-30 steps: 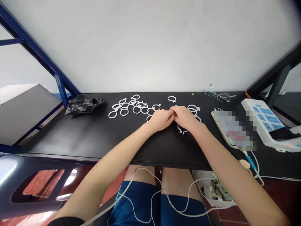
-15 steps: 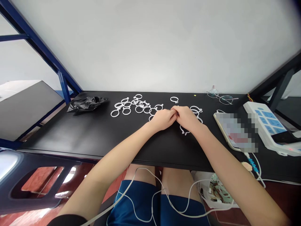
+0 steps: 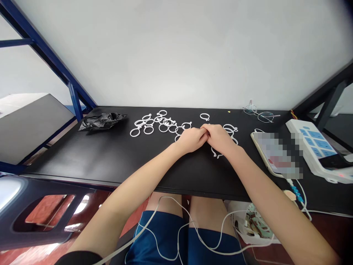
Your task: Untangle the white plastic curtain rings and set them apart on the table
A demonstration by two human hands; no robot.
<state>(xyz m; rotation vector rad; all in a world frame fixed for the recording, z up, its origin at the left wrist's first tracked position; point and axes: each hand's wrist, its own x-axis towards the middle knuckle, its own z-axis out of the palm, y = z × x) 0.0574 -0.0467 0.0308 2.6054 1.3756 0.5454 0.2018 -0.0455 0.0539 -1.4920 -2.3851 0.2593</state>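
My left hand and my right hand rest together on the black table, fingertips meeting in a pinch. What they grip is hidden between the fingers. Several white plastic rings lie scattered to the left of my hands. A single ring sits just behind them. More white rings lie to the right, and one open ring shows under my right wrist.
A crumpled black bag lies at the far left. Glasses rest at the back right. A phone and a white power strip occupy the right side. White cables hang over my lap.
The view has shifted slightly between one second ago and now. My hands stay pinched together in the same place.
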